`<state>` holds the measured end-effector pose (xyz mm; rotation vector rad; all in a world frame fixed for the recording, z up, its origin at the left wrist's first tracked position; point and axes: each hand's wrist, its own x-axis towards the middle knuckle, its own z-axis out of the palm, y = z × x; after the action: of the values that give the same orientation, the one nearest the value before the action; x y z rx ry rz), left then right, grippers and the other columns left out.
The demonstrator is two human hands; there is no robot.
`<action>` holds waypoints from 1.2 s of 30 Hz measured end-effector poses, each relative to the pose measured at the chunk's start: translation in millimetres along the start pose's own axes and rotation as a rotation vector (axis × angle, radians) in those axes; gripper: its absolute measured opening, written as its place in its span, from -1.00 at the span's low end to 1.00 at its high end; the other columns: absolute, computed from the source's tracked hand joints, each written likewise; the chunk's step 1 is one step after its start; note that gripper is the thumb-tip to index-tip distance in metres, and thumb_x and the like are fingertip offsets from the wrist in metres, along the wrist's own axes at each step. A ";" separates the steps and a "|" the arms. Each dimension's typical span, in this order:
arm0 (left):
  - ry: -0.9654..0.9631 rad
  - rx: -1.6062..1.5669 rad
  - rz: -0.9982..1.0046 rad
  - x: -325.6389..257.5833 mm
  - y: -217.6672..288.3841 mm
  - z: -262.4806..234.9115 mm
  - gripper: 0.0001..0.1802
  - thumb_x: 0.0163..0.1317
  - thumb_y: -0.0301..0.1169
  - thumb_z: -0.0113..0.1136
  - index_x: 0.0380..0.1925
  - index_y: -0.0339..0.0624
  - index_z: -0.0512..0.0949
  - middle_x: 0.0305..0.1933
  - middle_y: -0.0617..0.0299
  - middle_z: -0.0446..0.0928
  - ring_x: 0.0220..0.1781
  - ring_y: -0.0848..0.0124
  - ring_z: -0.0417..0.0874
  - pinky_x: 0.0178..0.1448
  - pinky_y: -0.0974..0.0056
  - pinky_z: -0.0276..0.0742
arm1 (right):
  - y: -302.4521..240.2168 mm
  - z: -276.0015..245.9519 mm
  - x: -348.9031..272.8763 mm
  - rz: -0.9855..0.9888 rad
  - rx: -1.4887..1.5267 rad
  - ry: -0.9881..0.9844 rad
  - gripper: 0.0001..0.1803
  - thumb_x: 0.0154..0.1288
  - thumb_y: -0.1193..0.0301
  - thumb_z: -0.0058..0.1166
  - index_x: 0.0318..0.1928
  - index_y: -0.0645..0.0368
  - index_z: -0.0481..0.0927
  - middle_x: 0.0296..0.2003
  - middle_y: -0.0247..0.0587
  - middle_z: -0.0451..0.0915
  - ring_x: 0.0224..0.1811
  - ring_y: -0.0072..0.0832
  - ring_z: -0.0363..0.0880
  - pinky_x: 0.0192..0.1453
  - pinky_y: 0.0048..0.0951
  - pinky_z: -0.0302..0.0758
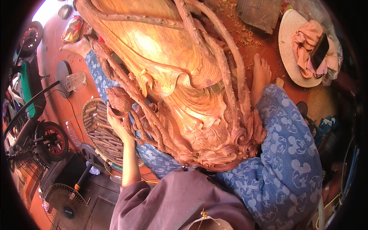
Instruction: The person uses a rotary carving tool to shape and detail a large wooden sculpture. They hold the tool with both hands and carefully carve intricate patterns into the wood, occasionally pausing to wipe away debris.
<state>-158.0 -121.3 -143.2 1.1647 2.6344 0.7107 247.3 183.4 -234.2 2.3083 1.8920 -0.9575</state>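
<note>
A large carved wood sculpture [199,103] lies between my legs, with a smooth pale golden hollow and reddish carved stems, folds and scrolls around it. On its left side a rounded carved bud [119,100] juts out. My left hand [115,119] is cupped against the underside of this bud, its fingers curled and partly hidden by the wood. My right hand does not show anywhere.
Left of my leg sits a wicker basket [86,119] full of wooden-handled tools. Beyond it are a glass mug [76,82], a plastic bottle [72,132], a fan [69,211] and a motorbike [51,140]. A straw hat [286,46] holding cloth and a phone [319,50] lies right, near wood shavings [247,36].
</note>
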 end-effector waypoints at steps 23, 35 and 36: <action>-0.237 0.146 0.102 -21.9 -99.0 -3.3 -0.34 0.37 -0.31 -0.03 0.42 -0.31 0.12 0.48 -0.25 0.06 0.25 -0.12 0.45 0.18 0.12 0.45 | -4.9 3.4 -2.0 0.059 0.112 0.065 -0.10 0.42 -0.25 -0.44 0.36 0.29 0.32 0.42 0.06 0.21 0.52 -0.06 0.00 0.54 -0.18 -0.17; -0.324 0.377 0.244 -8.5 -95.2 -4.6 -0.29 0.29 -0.19 0.12 0.31 -0.42 0.20 0.34 -0.25 0.24 0.17 -0.14 0.46 0.16 0.06 0.44 | 13.4 18.5 0.8 -0.207 -0.296 0.277 -0.64 0.45 0.34 -0.21 0.22 -0.07 0.33 0.15 -0.16 0.49 0.24 -0.09 0.42 0.28 -0.11 0.35; -0.181 0.360 0.277 -10.3 -89.2 -0.4 -0.31 0.29 -0.22 0.11 0.31 -0.43 0.21 0.33 -0.25 0.25 0.17 -0.15 0.46 0.18 0.04 0.42 | 12.5 19.2 2.2 -0.167 -0.269 0.263 -0.63 0.45 0.33 -0.21 0.23 -0.07 0.33 0.16 -0.16 0.48 0.25 -0.09 0.41 0.29 -0.11 0.34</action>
<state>-209.1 -180.7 -187.0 1.6265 2.5375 0.1541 250.0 174.8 -255.4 2.2349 2.1809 -0.3852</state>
